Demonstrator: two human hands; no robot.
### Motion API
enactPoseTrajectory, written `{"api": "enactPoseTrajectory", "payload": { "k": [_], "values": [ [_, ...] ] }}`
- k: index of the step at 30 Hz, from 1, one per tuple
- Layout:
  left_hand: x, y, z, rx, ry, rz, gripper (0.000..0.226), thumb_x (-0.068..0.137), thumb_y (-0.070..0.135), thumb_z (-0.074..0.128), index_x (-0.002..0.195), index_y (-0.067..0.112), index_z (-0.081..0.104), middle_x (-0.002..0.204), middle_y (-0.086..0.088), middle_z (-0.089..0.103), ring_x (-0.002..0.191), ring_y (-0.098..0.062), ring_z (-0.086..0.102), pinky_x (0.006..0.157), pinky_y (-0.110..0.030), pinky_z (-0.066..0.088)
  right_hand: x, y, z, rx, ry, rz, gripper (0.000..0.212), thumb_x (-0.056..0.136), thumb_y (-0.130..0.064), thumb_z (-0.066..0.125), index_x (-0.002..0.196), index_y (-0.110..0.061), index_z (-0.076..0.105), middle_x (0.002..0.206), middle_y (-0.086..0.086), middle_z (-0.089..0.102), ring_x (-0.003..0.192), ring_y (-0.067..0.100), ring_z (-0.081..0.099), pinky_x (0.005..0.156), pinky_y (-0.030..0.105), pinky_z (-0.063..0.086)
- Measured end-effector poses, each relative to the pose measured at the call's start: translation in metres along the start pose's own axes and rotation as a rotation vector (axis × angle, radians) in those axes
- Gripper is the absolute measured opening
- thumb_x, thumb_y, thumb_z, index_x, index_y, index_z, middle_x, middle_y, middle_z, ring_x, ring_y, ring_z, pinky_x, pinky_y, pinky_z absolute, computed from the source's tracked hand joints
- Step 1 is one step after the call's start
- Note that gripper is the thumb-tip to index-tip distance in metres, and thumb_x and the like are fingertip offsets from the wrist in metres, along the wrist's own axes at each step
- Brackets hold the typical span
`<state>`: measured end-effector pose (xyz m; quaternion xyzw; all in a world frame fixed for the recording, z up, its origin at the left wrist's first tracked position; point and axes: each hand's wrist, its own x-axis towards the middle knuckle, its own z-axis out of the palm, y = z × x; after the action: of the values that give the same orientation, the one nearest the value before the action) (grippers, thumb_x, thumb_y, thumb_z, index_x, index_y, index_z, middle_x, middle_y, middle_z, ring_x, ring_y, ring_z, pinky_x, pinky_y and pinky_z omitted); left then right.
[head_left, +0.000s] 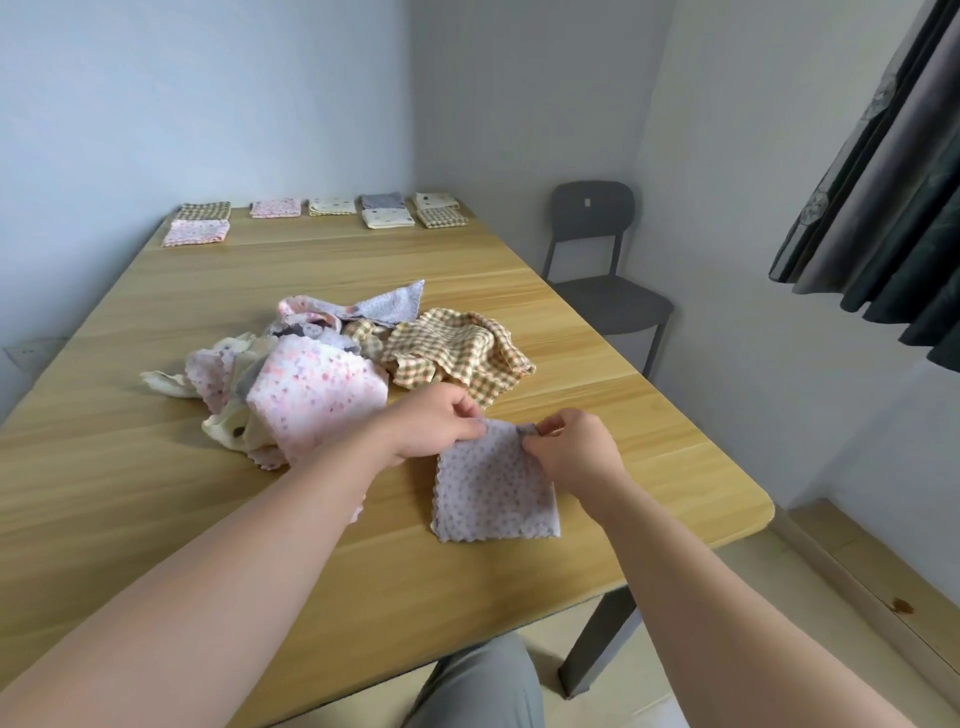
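A small lilac cloth with a dotted print (493, 486) lies flat on the wooden table (597, 364) near its front right corner. My left hand (434, 428) pinches the cloth's far left corner between thumb and fingers. My right hand (571, 449) pinches the far right corner. Just behind and to the left lies a loose heap of unfolded cloths: a pink floral one (311, 400), a yellow-and-green checked one (452, 353), a grey one (384, 306) and cream ones (234, 426).
Several folded cloths sit in a row along the table's far edge, among them a pink one (196, 232) and a checked one (441, 217). A dark grey chair (597, 249) stands at the table's right side. Dark curtains (893, 208) hang at the right.
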<state>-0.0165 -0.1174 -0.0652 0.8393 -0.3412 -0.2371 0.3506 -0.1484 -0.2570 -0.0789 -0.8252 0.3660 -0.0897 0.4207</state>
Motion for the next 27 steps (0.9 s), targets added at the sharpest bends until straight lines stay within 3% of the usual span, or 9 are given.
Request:
{"api": "enactPoseTrajectory", "payload": {
  "k": [4,6,8,10,14,17,20,25,27],
  "values": [
    [0.02,0.006,-0.008,-0.17,0.053,-0.03,0.016,0.09,0.019,0.076,0.105,0.025,0.073,0.109,0.002,0.073,0.108,-0.01,0.067,0.1,-0.029,0.05,0.034,-0.001,-0.031,0.323,-0.139,0.044,0.028,0.088,-0.015,0.074,0.114,-0.016,0.066,0.102,0.005,0.072,0.094,0.022,0.068,0.077,0.038,0.058],
    [0.026,0.019,-0.01,-0.179,0.119,-0.035,0.018,0.089,0.022,0.078,0.105,0.028,0.077,0.104,0.012,0.073,0.103,0.003,0.066,0.089,-0.013,0.047,0.051,0.0,-0.051,0.337,-0.208,-0.007,0.02,0.088,-0.015,0.075,0.107,-0.017,0.072,0.1,0.004,0.075,0.095,0.022,0.07,0.074,0.032,0.055],
    [0.033,0.043,-0.015,-0.187,0.204,-0.053,0.013,0.086,0.028,0.081,0.098,0.029,0.079,0.093,0.012,0.077,0.093,0.003,0.069,0.084,-0.013,0.048,0.063,-0.007,-0.08,0.336,-0.265,-0.036,0.005,0.089,-0.017,0.075,0.093,-0.018,0.076,0.097,0.007,0.076,0.089,0.021,0.07,0.068,0.027,0.05],
    [0.031,0.069,-0.021,-0.205,0.242,-0.054,0.01,0.084,0.031,0.082,0.093,0.027,0.078,0.088,0.009,0.078,0.087,-0.003,0.071,0.084,-0.019,0.05,0.067,-0.019,-0.106,0.356,-0.278,-0.056,0.015,0.09,-0.025,0.074,0.093,-0.01,0.076,0.101,0.014,0.075,0.082,0.02,0.065,0.069,0.029,0.048],
    [0.026,0.154,-0.039,-0.315,0.206,-0.055,0.006,0.09,0.02,0.076,0.093,0.016,0.072,0.076,0.006,0.071,0.063,0.002,0.059,0.06,-0.009,0.043,0.061,-0.06,-0.189,0.346,-0.266,-0.104,0.027,0.094,-0.034,0.069,0.09,-0.009,0.075,0.097,0.01,0.075,0.083,0.017,0.067,0.073,0.028,0.049],
    [0.01,0.24,-0.063,-0.444,0.155,-0.066,0.003,0.094,0.016,0.07,0.094,0.013,0.069,0.083,0.004,0.069,0.08,-0.003,0.062,0.08,-0.018,0.045,0.044,-0.104,-0.276,0.35,-0.243,-0.148,0.017,0.094,-0.028,0.07,0.086,-0.014,0.076,0.078,-0.004,0.073,0.07,0.004,0.063,0.068,0.019,0.048],
    [-0.002,0.317,-0.075,-0.572,0.158,-0.057,0.006,0.097,0.017,0.066,0.091,0.015,0.066,0.076,0.015,0.065,0.078,0.004,0.059,0.084,-0.022,0.041,0.026,-0.138,-0.351,0.33,-0.155,-0.2,0.012,0.094,-0.028,0.071,0.086,-0.021,0.076,0.074,-0.014,0.07,0.064,-0.006,0.06,0.068,0.016,0.048],
    [-0.01,0.42,-0.064,-0.735,0.196,0.028,0.006,0.094,0.02,0.069,0.098,0.015,0.068,0.085,0.012,0.072,0.085,0.002,0.065,0.079,-0.013,0.047,0.013,-0.161,-0.448,0.273,-0.026,-0.291,0.012,0.097,-0.035,0.065,0.094,-0.025,0.07,0.086,-0.012,0.071,0.076,0.001,0.063,0.074,0.026,0.051],
    [-0.007,0.443,-0.053,-0.891,0.142,0.029,0.029,0.088,0.022,0.077,0.112,0.007,0.07,0.104,-0.004,0.076,0.102,-0.013,0.07,0.089,-0.024,0.053,0.016,-0.157,-0.47,0.214,-0.013,-0.326,0.015,0.101,-0.036,0.058,0.102,-0.024,0.066,0.093,-0.01,0.07,0.086,0.007,0.065,0.079,0.03,0.053]
  ]
}}
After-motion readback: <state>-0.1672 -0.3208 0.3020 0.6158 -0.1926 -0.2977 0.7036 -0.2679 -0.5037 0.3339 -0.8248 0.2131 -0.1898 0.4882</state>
